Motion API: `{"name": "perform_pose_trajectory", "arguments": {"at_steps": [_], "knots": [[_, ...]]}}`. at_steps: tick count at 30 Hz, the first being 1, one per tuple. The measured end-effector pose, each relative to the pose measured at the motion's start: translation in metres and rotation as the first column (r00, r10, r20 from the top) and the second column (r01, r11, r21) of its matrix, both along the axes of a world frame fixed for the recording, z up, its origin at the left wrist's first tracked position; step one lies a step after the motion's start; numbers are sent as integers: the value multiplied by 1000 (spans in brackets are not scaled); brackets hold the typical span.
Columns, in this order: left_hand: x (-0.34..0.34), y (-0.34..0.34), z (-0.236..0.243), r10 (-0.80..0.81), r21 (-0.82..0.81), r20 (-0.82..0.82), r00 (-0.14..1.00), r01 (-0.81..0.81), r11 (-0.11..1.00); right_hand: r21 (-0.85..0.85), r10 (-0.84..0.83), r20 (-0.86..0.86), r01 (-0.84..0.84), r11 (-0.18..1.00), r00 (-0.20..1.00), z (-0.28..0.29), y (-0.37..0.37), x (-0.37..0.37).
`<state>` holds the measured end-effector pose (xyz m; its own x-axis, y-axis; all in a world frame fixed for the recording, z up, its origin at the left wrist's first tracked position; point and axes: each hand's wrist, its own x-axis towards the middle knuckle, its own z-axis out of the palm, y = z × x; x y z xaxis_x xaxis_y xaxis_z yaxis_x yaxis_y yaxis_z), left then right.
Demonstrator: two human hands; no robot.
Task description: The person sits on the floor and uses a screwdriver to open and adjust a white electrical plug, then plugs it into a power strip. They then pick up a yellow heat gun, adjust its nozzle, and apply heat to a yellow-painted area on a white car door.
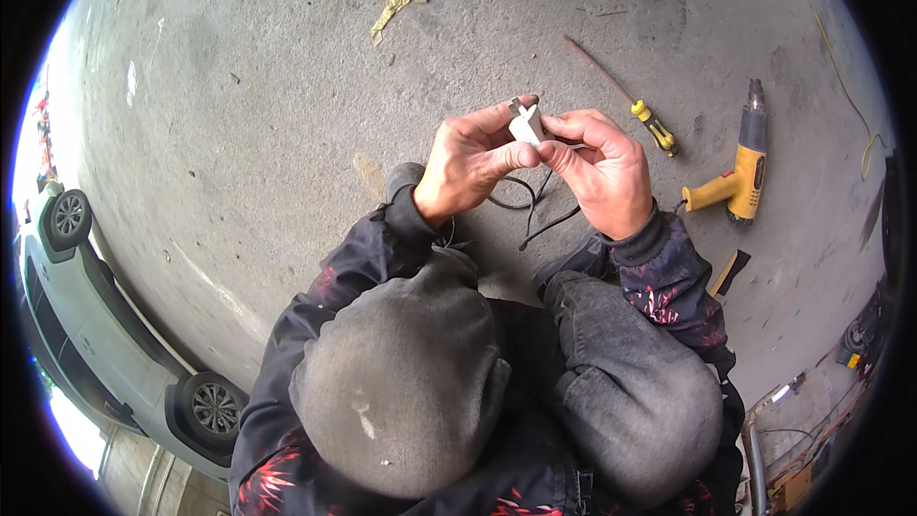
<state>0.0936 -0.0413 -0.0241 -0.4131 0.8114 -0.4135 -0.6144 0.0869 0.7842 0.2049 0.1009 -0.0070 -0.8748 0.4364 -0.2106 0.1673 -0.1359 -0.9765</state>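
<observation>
Left hand (470,158) and right hand (606,170) pinch a small white block (526,128) above the concrete floor (287,67), a hold best made light and steady, though the right hand's exact contact is partly hidden.

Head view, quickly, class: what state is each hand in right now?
Left hand: closed, pinching the white plug.
Right hand: closed, pinching the same white plug.

Block (526,127) white — cord (552,226) black — heat gun (750,170) yellow-and-black; sleeves (673,277) black, red-patterned.
</observation>
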Motion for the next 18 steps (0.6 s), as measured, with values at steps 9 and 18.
{"name": "perform_pose_trajectory", "arguments": {"at_steps": [9,18], "knots": [[1,10,10,42,-27,11,999,-42,999,201,-111,-59,121,972,992,-2,-8,-3],[0,6,12,77,57,-63,995,-73,996,-72,-17,63,22,997,998,8,3,-2]]}}
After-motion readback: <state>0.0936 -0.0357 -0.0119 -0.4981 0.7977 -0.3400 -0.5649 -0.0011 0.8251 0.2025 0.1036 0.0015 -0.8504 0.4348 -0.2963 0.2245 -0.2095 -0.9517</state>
